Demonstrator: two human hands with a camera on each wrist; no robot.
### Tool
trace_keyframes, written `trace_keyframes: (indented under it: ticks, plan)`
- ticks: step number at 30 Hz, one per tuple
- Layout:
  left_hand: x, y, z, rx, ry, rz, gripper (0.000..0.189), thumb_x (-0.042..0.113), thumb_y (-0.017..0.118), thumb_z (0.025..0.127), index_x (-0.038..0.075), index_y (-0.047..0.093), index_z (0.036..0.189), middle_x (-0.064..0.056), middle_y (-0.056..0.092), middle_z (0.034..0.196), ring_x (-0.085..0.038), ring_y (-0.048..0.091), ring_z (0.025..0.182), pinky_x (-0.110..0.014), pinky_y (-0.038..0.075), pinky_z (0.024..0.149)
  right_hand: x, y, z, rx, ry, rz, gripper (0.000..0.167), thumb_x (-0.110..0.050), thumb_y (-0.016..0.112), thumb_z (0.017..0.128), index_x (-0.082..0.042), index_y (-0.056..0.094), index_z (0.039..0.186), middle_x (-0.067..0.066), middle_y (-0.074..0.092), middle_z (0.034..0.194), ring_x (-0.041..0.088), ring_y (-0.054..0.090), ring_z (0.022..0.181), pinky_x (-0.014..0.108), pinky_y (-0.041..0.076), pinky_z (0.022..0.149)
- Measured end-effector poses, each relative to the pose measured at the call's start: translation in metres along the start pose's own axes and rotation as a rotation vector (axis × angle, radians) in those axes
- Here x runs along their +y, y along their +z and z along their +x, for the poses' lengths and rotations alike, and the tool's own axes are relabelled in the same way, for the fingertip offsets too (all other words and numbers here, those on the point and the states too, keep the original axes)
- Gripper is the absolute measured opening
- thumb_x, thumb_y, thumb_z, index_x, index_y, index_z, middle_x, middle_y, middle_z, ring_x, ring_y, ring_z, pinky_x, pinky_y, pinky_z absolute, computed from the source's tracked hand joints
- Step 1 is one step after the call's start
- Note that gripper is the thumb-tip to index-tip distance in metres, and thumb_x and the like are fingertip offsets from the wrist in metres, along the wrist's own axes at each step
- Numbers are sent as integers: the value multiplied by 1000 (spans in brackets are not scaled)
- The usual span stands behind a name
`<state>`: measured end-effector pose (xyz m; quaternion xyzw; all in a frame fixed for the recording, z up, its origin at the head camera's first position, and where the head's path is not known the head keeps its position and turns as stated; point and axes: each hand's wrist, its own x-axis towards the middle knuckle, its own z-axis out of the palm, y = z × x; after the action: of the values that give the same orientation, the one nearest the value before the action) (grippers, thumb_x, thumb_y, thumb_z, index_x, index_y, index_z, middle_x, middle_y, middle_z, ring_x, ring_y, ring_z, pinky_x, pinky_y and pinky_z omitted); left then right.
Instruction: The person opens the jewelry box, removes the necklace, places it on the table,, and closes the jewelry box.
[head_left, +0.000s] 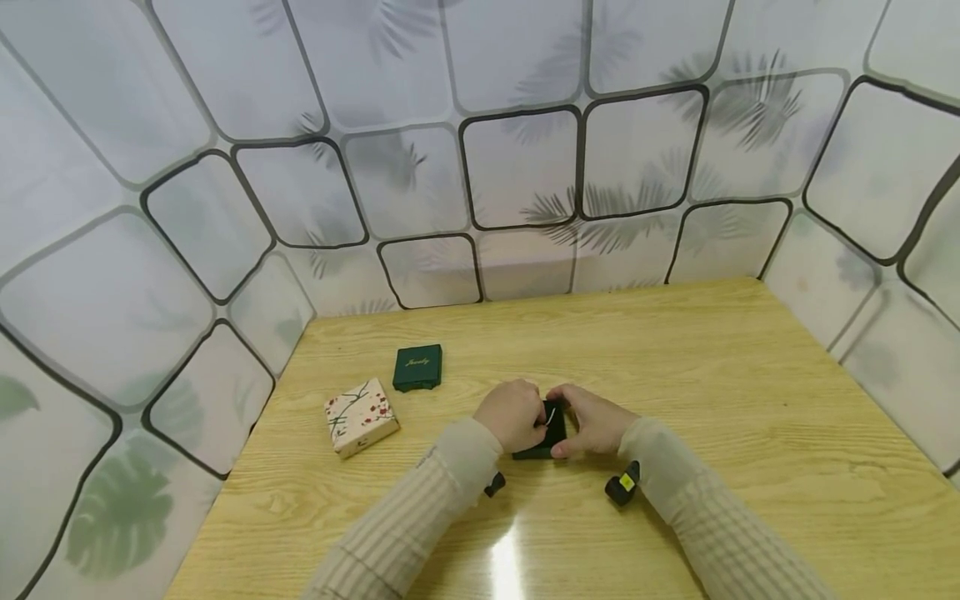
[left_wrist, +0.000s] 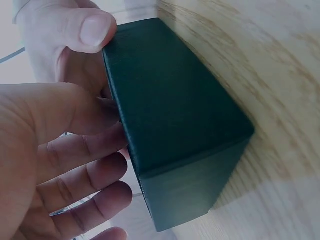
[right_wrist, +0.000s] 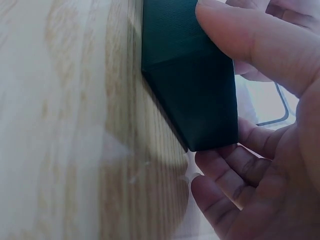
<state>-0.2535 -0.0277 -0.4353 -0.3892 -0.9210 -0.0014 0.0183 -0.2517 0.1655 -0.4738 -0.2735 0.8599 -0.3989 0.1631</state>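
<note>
A dark green box base (head_left: 555, 432) stands on the table with its hollow side up, its outer walls filling much of both wrist views. My right hand (head_left: 596, 421) grips it from the right, thumb on the near wall (right_wrist: 190, 30) and fingers curled round the far end. From the left, my left hand (head_left: 513, 415) reaches over the rim with thumb and forefinger dipping inside. A thin, curved silvery band (head_left: 551, 415) shows at these fingertips, pinched there; most of it is hidden by the hand and box. The left hand's other fingers (left_wrist: 95, 175) are bent outside the wall.
A green lid (head_left: 417, 367) with gold lettering lies toward the back left. In front of it, farther left, is a cream box (head_left: 362, 417) with a red floral print. The wooden table (head_left: 675, 333) meets a patterned curtain (head_left: 517, 175) at the back and sides.
</note>
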Motion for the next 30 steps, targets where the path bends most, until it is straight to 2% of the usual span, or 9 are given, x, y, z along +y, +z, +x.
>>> trace_keyframes:
  ticks: [5,13,20,25,30]
  plan:
    - [2,3,2,8,8,81,26,26,72,81,23,67,55,11,57,64,-5,52,62,-22,50,65,1,1,0,2,-1,1,84,-34,84,75,-3,38,138,13,45,137,29,43,126,49,31,107]
    - [4,5,5,8,-9,118,18,26,73,81,24,71,63,10,61,69,-8,57,66,-29,51,70,0,0,0,5,-4,9,83,-33,84,75,-3,39,138,13,43,138,30,41,128,49,31,108]
    - [4,6,5,1,5,150,13,26,73,82,23,73,69,8,62,73,-11,59,72,-31,51,71,0,0,0,15,2,5,82,-29,85,75,-3,39,138,13,44,139,30,40,129,49,30,108]
    - [2,5,1,21,8,129,12,25,72,82,24,73,70,9,60,75,-10,58,73,-31,51,74,-1,1,0,13,7,7,83,-32,84,75,-3,39,138,13,43,139,30,40,130,49,31,108]
    - [-2,5,-1,67,17,80,17,21,71,81,23,68,64,12,57,66,-6,53,64,-25,49,72,-2,1,-1,13,3,23,81,-31,84,75,-2,40,136,14,43,138,31,40,129,50,31,107]
